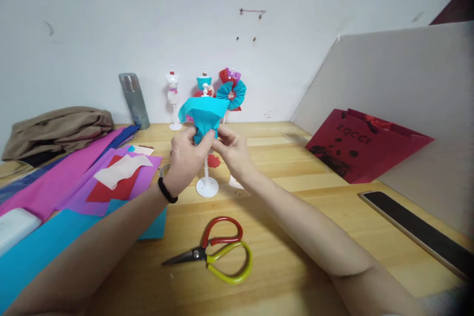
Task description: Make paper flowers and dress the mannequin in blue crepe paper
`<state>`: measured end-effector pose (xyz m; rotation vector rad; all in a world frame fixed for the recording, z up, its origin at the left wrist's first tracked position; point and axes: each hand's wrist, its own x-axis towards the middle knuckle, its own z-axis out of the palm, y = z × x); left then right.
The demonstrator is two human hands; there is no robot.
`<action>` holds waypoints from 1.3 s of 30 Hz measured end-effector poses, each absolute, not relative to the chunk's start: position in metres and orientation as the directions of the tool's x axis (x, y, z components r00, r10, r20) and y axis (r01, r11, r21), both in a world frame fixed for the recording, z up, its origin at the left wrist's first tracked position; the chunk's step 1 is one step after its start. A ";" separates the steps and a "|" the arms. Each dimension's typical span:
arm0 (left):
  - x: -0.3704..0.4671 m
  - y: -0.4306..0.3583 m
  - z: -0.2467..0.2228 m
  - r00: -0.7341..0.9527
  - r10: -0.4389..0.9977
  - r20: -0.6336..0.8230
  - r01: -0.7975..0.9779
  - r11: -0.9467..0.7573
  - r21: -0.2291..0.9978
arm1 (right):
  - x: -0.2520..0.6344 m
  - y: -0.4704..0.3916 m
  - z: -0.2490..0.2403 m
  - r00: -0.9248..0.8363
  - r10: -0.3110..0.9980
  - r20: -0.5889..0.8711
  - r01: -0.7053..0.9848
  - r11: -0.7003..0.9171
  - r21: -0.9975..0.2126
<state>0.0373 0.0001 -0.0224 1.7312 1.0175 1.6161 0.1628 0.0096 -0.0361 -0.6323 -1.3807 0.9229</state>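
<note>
A turquoise sheet (pixel 205 113), crepe paper or thin cloth, is wrapped around a small white dress-form stand (pixel 207 186) in the middle of the table. Its upper edge flares outward below the form's neck, and the waist part is gathered. My left hand (pixel 188 155) pinches the gathered sheet from the left, thumb in front. From the right, my right hand (pixel 233 150) closes its thumb and fingers on the sheet's edge at the same height. Most of the form's body is hidden by the sheet and my hands. A red ruffled piece (pixel 214 161) shows beside the stand's pole.
Scissors (pixel 207 252) with red and yellow handles lie in front. Coloured sheets (pixel 122 177) and brown cloth (pixel 62 126) spread leftward. A flask (pixel 134 101), another dress form (pixel 173 98) and a turquoise rosette (pixel 231 95) stand behind. At right are a red bag (pixel 365 145) and phone (pixel 414 232).
</note>
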 end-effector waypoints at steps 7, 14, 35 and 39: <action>0.038 0.002 -0.018 -0.027 0.802 0.596 0.224 -0.577 0.786 | 0.162 0.010 -0.036 -0.052 0.845 0.533 -0.144 0.522 -0.841; 0.032 0.012 -0.020 0.066 0.829 0.556 0.092 -0.560 0.823 | 0.169 0.012 -0.033 -0.089 0.842 0.532 -0.108 0.523 -0.845; 0.027 0.010 -0.019 0.217 0.764 0.607 0.315 -0.643 0.698 | 0.170 0.019 -0.038 -0.048 0.870 0.492 -0.263 0.464 -0.846; 0.027 0.011 -0.018 0.233 0.754 0.614 0.320 -0.656 0.684 | 0.170 0.024 -0.041 -0.063 0.864 0.500 -0.302 0.461 -0.834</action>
